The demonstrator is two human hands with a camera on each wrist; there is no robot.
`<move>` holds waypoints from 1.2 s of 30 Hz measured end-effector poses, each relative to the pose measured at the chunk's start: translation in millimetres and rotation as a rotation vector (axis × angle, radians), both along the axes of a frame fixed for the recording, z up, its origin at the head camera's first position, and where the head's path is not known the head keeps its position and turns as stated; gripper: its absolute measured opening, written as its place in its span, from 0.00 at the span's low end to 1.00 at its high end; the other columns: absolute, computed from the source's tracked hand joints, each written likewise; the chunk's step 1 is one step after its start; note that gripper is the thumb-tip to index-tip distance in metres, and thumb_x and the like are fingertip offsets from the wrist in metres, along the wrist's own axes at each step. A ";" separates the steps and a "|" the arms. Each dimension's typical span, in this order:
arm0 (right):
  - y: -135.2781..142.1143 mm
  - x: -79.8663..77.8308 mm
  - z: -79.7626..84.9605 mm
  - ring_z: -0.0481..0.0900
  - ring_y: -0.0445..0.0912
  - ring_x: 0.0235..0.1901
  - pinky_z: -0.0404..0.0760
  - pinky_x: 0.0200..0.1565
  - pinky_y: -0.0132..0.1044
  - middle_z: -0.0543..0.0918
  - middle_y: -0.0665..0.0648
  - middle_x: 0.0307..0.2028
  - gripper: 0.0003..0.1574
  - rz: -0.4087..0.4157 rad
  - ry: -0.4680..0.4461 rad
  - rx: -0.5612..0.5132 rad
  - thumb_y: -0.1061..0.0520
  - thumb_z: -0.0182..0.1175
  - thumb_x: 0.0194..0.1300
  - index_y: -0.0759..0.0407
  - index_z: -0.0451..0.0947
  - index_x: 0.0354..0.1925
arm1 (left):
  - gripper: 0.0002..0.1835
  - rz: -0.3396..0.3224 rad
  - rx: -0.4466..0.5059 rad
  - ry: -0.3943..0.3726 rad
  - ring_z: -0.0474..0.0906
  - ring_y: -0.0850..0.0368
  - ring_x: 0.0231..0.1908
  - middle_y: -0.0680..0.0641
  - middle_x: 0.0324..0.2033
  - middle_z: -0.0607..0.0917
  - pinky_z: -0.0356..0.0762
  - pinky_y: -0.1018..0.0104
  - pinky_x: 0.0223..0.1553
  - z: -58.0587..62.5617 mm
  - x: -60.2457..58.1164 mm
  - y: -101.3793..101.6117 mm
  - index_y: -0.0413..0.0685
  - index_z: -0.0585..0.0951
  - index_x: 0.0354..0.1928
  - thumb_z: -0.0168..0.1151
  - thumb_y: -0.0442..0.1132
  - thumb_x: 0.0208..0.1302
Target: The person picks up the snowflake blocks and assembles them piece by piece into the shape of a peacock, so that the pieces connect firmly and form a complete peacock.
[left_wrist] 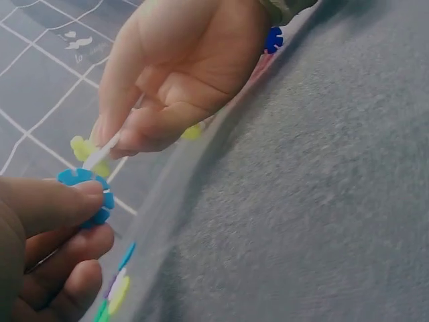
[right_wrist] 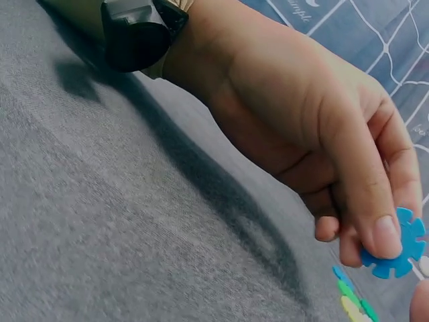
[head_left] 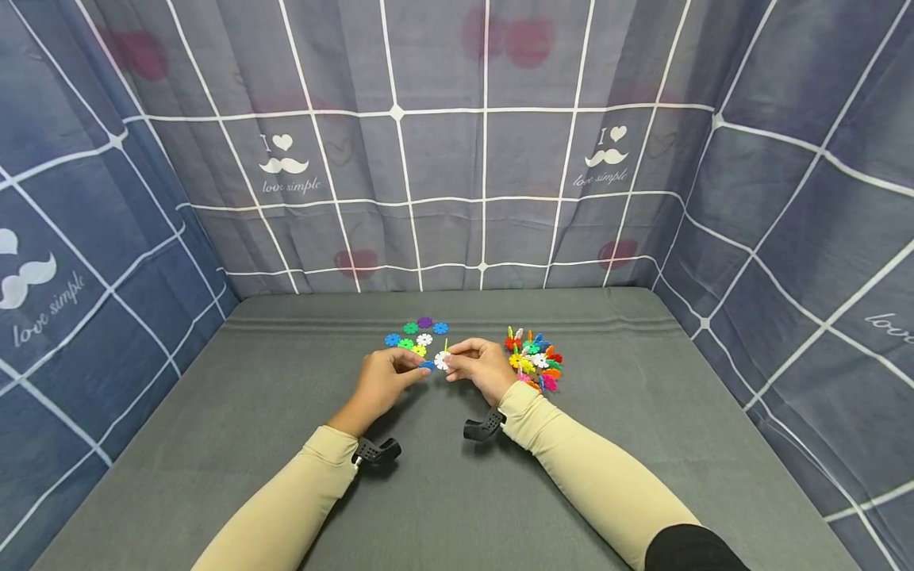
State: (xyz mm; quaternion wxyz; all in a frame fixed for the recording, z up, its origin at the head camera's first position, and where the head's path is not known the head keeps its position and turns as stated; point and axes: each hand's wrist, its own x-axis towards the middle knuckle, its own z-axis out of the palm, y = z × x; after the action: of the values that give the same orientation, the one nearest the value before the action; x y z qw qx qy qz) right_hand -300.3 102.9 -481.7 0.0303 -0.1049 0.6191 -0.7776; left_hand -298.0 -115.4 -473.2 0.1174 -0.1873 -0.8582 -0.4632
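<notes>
My left hand [head_left: 384, 384] pinches a blue notched snowflake disc [left_wrist: 104, 198] between thumb and fingers. Across from it, my right hand [head_left: 484, 366] grips a white snowflake disc [head_left: 442, 361] with a yellow-green disc [left_wrist: 84, 149] joined to it. In the left wrist view the edge of the white disc meets or nearly meets the blue one; whether they interlock I cannot tell. The right wrist view shows the left hand's thumb lying flat over the blue disc, while only a fingertip of the right hand shows at the frame's edge.
Several loose discs lie on the grey table just beyond the left hand, among them a purple disc [head_left: 424, 323] and a green disc [head_left: 410, 327]. Right of the right hand sits a multicoloured cluster of joined discs [head_left: 535, 361]. A checked curtain [head_left: 443, 159] surrounds the table.
</notes>
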 end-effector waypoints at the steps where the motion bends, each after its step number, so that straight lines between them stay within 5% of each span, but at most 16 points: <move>1: -0.4 0.3 -0.1 0.87 0.56 0.32 0.89 0.38 0.43 0.85 0.66 0.36 0.11 -0.002 -0.002 -0.006 0.77 0.63 0.69 0.81 0.79 0.49 | 0.08 0.002 0.005 0.010 0.85 0.58 0.29 0.55 0.28 0.89 0.81 0.65 0.31 -0.1 0.6 0.7 0.45 0.90 0.36 0.83 0.36 0.58; 7: -5.2 3.7 0.2 0.88 0.54 0.33 0.89 0.38 0.43 0.85 0.66 0.37 0.10 -0.029 -0.009 -0.030 0.77 0.63 0.68 0.80 0.79 0.48 | 0.07 -0.007 0.034 0.085 0.84 0.60 0.28 0.55 0.27 0.89 0.81 0.66 0.31 -2.0 2.6 2.9 0.44 0.91 0.35 0.83 0.33 0.57; 13: -11.9 8.2 3.5 0.87 0.51 0.31 0.89 0.38 0.43 0.85 0.67 0.37 0.09 -0.048 0.001 -0.022 0.77 0.64 0.68 0.80 0.80 0.46 | 0.07 -0.050 0.028 0.247 0.86 0.61 0.28 0.54 0.27 0.90 0.84 0.63 0.31 -4.1 4.9 3.9 0.44 0.91 0.33 0.82 0.29 0.55; 21: -16.1 6.7 3.0 0.89 0.56 0.33 0.89 0.39 0.46 0.85 0.66 0.37 0.07 -0.045 0.046 -0.014 0.77 0.65 0.68 0.79 0.80 0.45 | 0.09 -0.013 0.068 0.422 0.86 0.60 0.28 0.51 0.27 0.90 0.85 0.60 0.29 -8.3 5.2 6.3 0.41 0.91 0.32 0.84 0.26 0.50; 28: -9.1 2.7 0.2 0.85 0.72 0.41 0.88 0.42 0.51 0.85 0.67 0.39 0.10 -0.034 0.113 -0.013 0.75 0.67 0.68 0.78 0.80 0.47 | 0.09 -0.002 0.137 0.398 0.87 0.57 0.30 0.52 0.29 0.90 0.86 0.54 0.32 -9.3 3.7 8.8 0.41 0.91 0.33 0.83 0.27 0.53; 31: -3.7 2.8 1.1 0.85 0.68 0.42 0.88 0.43 0.51 0.82 0.70 0.45 0.21 -0.037 0.151 0.058 0.73 0.70 0.66 0.77 0.77 0.55 | 0.08 0.007 0.157 0.349 0.87 0.57 0.31 0.53 0.30 0.90 0.86 0.55 0.33 -10.0 2.3 7.1 0.42 0.91 0.35 0.82 0.28 0.55; 36: 4.1 2.7 3.0 0.81 0.57 0.52 0.86 0.46 0.46 0.71 0.68 0.65 0.45 0.035 0.195 0.175 0.69 0.74 0.64 0.58 0.68 0.75 | 0.07 -0.009 0.182 0.265 0.88 0.57 0.33 0.54 0.32 0.91 0.86 0.61 0.36 -9.4 0.6 3.3 0.40 0.91 0.37 0.81 0.30 0.58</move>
State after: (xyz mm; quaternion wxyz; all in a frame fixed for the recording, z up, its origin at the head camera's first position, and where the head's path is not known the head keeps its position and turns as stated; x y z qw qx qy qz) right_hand -297.5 107.0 -478.7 -0.0071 -0.1878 0.6827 -0.7061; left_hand -297.4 -112.2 -482.7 0.2441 -0.2393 -0.7889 -0.5107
